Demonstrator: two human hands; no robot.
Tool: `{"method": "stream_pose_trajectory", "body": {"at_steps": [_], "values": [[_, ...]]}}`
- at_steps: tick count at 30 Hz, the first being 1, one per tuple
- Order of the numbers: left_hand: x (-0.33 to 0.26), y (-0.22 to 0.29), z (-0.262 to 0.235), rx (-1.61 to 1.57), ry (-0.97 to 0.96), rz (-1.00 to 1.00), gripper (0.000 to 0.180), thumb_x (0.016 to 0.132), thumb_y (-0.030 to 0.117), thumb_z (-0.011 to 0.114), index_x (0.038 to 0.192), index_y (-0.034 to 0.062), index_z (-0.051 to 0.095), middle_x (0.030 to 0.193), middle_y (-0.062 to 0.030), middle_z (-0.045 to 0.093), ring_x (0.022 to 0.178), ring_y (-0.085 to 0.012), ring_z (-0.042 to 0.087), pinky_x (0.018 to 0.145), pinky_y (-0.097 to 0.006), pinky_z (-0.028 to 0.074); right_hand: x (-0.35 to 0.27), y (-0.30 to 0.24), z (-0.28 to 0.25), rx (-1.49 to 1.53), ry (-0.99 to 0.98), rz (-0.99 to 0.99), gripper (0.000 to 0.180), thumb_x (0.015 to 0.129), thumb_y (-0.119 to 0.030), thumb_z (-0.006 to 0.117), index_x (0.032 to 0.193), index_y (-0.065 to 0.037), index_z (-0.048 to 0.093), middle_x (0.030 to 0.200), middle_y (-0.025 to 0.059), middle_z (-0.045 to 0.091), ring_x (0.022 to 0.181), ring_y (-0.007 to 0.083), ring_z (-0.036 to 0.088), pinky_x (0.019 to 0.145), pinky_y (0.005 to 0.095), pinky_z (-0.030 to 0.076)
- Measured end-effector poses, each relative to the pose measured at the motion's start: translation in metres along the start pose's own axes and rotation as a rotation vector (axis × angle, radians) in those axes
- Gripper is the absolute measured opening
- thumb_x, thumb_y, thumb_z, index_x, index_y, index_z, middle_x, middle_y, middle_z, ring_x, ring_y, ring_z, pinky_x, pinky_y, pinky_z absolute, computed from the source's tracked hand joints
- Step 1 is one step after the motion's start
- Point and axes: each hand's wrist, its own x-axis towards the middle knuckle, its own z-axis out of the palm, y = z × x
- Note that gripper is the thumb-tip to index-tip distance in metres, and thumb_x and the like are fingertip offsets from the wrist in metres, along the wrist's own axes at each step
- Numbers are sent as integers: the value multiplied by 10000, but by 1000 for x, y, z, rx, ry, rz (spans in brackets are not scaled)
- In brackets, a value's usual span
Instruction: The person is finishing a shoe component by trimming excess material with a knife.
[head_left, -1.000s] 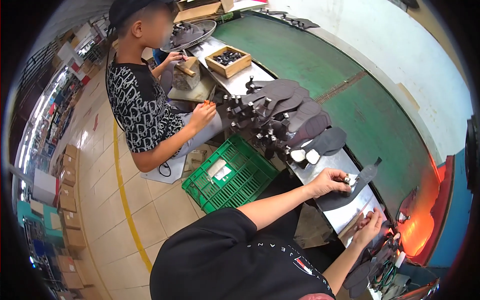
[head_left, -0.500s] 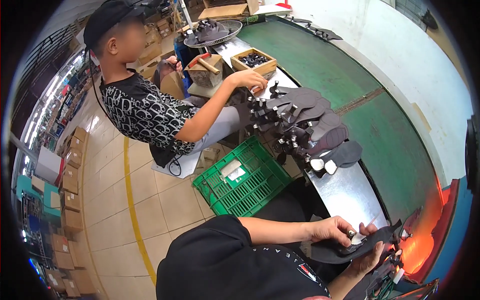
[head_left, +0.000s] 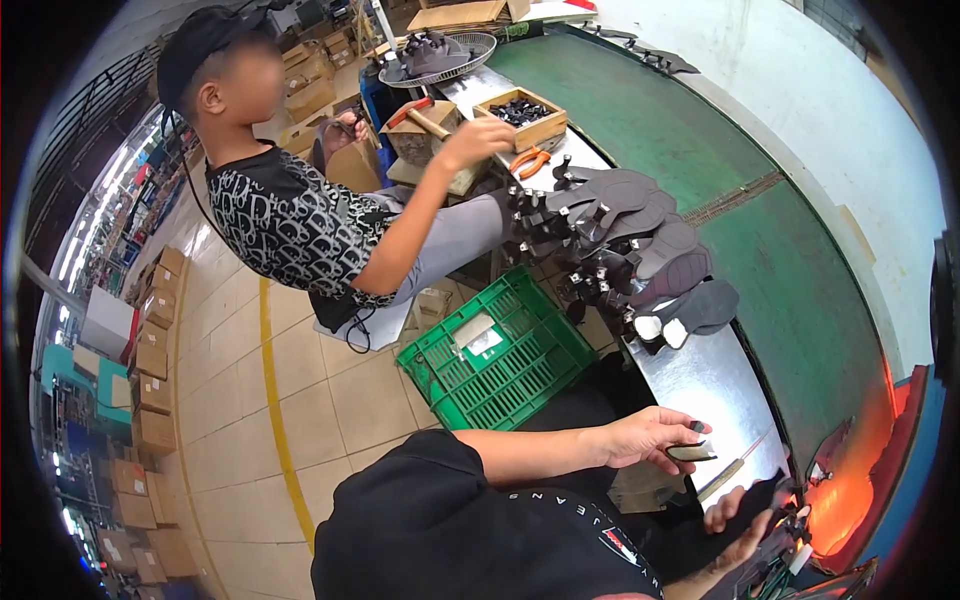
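My left hand (head_left: 655,440) pinches a small dark piece with a pale, curved face (head_left: 692,452), held over the metal bench strip. Its exact kind I cannot make out. Lower right, my right hand (head_left: 738,530) grips a black shoe sole (head_left: 760,500), tilted and partly hidden by the fingers. The two pieces are apart. Between the hands, a thin pointed tool with a light handle (head_left: 722,480) lies on the metal bench (head_left: 690,375). Farther along is a pile of dark shoe soles with heels (head_left: 640,225); the nearest ones (head_left: 700,308) show white ends.
Across from me sits a co-worker (head_left: 290,210), one hand (head_left: 480,140) over the bench by a wooden box of black parts (head_left: 545,128). Orange pliers (head_left: 530,162), a hammer (head_left: 425,120), a green crate (head_left: 415,350) and a green belt (head_left: 740,240) are around. An orange glow (head_left: 840,510) is at right.
My left hand has moved away from the black sole with the small pale-faced piece. My right hand has tilted the sole rightward. The co-worker's hand has left the pliers.
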Motion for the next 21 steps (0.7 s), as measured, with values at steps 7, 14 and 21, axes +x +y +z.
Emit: {"method": "stream_pose_trajectory", "body": {"at_steps": [7, 14, 21], "values": [[-5, -5, -15, 24, -18, -41, 388, 919, 107, 517, 1305, 73, 484, 1018, -81, 655, 889, -224, 677, 651, -270, 572, -1, 27, 1, 127, 66, 112, 368, 930, -295, 513, 1078, 20, 391, 872, 86, 443, 630, 135, 437, 548, 268, 383], [-5, -10, -15, -57, 109, 12, 375, 890, 153, 615, 1252, 87, 544, 1027, -62, 662, 883, -195, 675, 674, -210, 515, -8, 39, 20, 215, 121, 46, 474, 927, -339, 563, 1199, 1, 376, 875, 79, 447, 614, 130, 446, 547, 263, 357], [-24, 18, -30, 138, 191, 97, 262, 849, 85, 640, 1109, 51, 639, 1051, -43, 660, 912, -144, 644, 756, -294, 532, -2, 34, 33, -234, 193, 129, 265, 787, -24, 582, 955, -81, 386, 843, 36, 398, 699, 101, 395, 575, 217, 323]]}}
